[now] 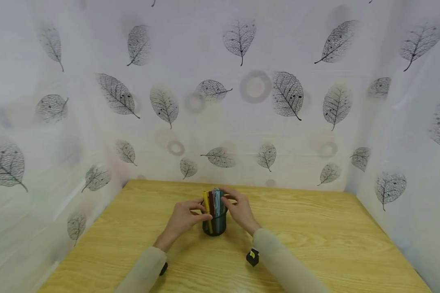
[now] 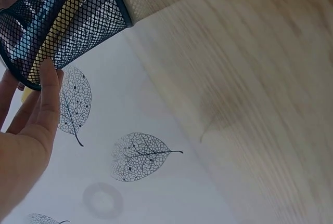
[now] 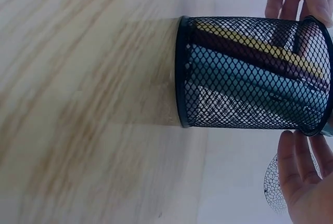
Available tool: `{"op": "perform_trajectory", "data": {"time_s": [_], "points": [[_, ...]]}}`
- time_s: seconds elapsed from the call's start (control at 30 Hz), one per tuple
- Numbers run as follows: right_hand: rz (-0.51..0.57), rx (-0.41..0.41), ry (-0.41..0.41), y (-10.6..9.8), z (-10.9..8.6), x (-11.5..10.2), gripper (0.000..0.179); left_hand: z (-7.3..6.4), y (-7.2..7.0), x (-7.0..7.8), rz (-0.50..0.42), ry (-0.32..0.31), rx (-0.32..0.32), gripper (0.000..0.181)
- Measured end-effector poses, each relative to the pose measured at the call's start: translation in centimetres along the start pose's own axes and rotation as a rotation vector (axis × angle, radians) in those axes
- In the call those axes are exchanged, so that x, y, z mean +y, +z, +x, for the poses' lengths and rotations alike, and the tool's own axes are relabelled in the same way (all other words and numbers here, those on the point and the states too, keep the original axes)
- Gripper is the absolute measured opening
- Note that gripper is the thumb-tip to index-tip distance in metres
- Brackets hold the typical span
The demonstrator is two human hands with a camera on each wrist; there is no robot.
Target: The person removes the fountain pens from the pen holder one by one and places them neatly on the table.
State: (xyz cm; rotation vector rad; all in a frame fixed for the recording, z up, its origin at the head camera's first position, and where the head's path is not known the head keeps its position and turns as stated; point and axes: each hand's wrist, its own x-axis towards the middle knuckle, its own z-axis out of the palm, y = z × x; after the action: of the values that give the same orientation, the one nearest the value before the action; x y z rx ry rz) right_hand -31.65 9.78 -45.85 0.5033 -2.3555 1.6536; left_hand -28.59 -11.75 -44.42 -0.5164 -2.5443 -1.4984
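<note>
A black mesh pen holder (image 1: 214, 226) stands upright on the wooden table. Inside it are several pens, among them a yellow pen (image 1: 206, 201), a dark red pen (image 1: 211, 203) and a light blue pen (image 1: 217, 203). My left hand (image 1: 183, 219) holds the holder's left side near the rim, the thumb across the front and the other fingers by the yellow pen. On the opposite side, my right hand (image 1: 240, 209) has its fingers around the rim, beside the pen tops. In the right wrist view, the fingertips (image 3: 287, 154) meet the rim of the holder (image 3: 250, 78).
The light wood table (image 1: 315, 244) reaches back to a pale curtain (image 1: 220, 122) printed with dark leaves, which also runs along both sides. A small black device with a yellow mark (image 1: 253, 256) sits beneath the right wrist.
</note>
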Motion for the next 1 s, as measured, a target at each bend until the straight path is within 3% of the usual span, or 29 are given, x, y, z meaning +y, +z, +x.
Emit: {"op": "perform_trajectory", "data": {"time_s": [0.27, 0.47, 0.67, 0.8, 1.0], "points": [[0.026, 0.064, 0.046, 0.3, 0.1, -0.3, 0.029, 0.1, 0.1, 0.0, -0.003, 0.032, -0.006, 0.015], [0.07, 0.103, 0.028, 0.4, 0.2, -0.9, 0.036, 0.1, 0.1, 0.1, 0.005, 0.043, 0.007, 0.017], [0.149, 0.133, 0.045, -0.5, -0.6, -3.2, 0.038, 0.2, 0.1, 0.1, 0.021, 0.044, 0.006, 0.014], [0.189, 0.148, 0.016, -1.1, -1.1, -4.5, 0.029, 0.2, 0.2, 0.1, 0.01, 0.036, 0.002, 0.015], [0.277, 0.173, -0.039, -1.4, -0.7, -4.5, 0.011, 0.1, 0.1, 0.1, 0.025, 0.029, -0.007, 0.021]]}}
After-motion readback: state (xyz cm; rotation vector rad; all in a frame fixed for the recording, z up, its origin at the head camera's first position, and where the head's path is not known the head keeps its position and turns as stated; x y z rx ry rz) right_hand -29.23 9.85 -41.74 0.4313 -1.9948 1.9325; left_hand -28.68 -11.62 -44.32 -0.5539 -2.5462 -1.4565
